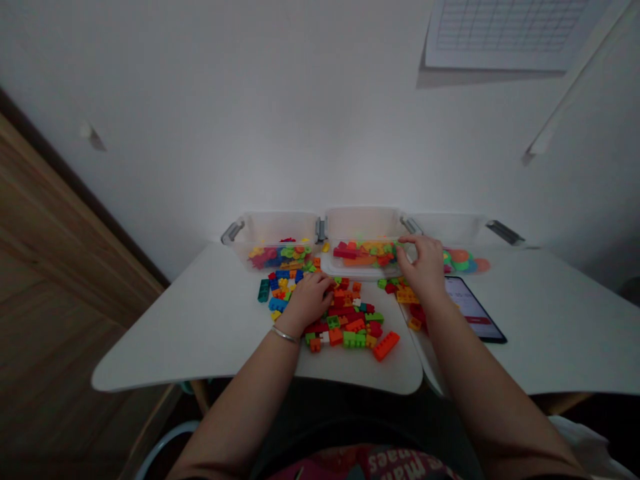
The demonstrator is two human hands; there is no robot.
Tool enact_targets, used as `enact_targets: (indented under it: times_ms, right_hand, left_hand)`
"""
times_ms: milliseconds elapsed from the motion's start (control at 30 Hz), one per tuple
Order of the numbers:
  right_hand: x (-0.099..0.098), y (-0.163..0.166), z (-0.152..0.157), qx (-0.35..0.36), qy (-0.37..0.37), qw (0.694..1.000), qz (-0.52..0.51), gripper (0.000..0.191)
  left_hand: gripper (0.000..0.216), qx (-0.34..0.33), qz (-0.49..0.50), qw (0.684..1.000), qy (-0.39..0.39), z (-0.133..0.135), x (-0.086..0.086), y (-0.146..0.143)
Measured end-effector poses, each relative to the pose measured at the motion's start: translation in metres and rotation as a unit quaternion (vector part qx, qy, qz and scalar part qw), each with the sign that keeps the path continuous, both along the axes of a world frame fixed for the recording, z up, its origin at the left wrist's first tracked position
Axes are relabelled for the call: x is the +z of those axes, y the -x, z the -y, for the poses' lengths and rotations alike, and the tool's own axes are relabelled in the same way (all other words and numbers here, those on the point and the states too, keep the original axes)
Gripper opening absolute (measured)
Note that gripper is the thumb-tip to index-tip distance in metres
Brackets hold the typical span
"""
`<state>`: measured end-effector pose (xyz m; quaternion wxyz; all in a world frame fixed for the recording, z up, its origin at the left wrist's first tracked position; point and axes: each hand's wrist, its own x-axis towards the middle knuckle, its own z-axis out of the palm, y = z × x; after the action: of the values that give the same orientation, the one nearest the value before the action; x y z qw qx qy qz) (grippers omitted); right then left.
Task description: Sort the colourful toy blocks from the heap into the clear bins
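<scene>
A heap of coloured plastic bricks [350, 320] lies on the white table [210, 327] in front of me. My left hand [307, 299], a bangle at its wrist, rests palm down on the left part of the heap, fingers curled over bricks near the middle. My right hand [424, 265] is raised at the front right corner of the middle clear bin [363, 223], fingers bent; whether they hold a brick is hidden. The middle bin holds red, orange and green bricks. The left clear bin [270, 230] holds mixed coloured pieces.
A third clear bin [460, 227] stands at the back right, with round coloured pieces [463, 260] beside it. A phone [475, 310] with a lit screen lies right of my right arm. A wooden panel [45, 267] runs along the left. The wall is just behind the bins.
</scene>
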<state>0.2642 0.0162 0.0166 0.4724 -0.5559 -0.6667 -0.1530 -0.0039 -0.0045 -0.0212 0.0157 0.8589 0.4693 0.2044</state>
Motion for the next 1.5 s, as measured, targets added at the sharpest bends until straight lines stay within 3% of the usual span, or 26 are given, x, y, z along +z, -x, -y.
enact_targets:
  times_ms: [67,133,233,367,567,867,1200,1500]
  right_hand:
    - [-0.002,-0.001,0.011,-0.014,0.042,0.999,0.028,0.018]
    - [-0.004,-0.002,0.023,-0.038,0.132,0.987,0.078,0.018]
    - [-0.007,0.001,0.037,-0.059,0.274,0.945,0.171,0.023]
    - [-0.013,0.011,0.047,-0.064,0.352,0.909,0.215,0.025]
    - [-0.023,0.022,0.046,-0.090,0.365,0.898,0.229,0.022]
    - [-0.037,0.017,0.042,-0.071,0.303,0.918,0.245,0.021]
    - [-0.043,0.014,0.040,0.034,0.265,0.937,0.225,0.018]
    - [-0.046,0.009,0.039,0.002,0.263,0.941,0.211,0.023]
  left_hand:
    - [0.021,-0.003,0.001,1.000,-0.001,-0.001,-0.001,0.000]
    - [0.021,-0.007,0.002,1.000,-0.003,-0.001,-0.002,-0.001]
    - [0.021,-0.007,0.000,1.000,-0.002,-0.002,-0.003,-0.002]
    - [0.022,-0.006,-0.002,1.000,-0.001,-0.002,-0.002,-0.002]
    - [0.022,-0.004,-0.002,1.000,0.000,-0.001,-0.001,-0.002]
    - [0.021,-0.010,0.000,1.000,-0.003,-0.002,-0.002,-0.002]
    - [0.022,-0.010,-0.005,1.000,-0.004,-0.003,-0.001,-0.002]
    - [0.022,-0.010,-0.002,1.000,-0.010,-0.001,-0.001,-0.002]
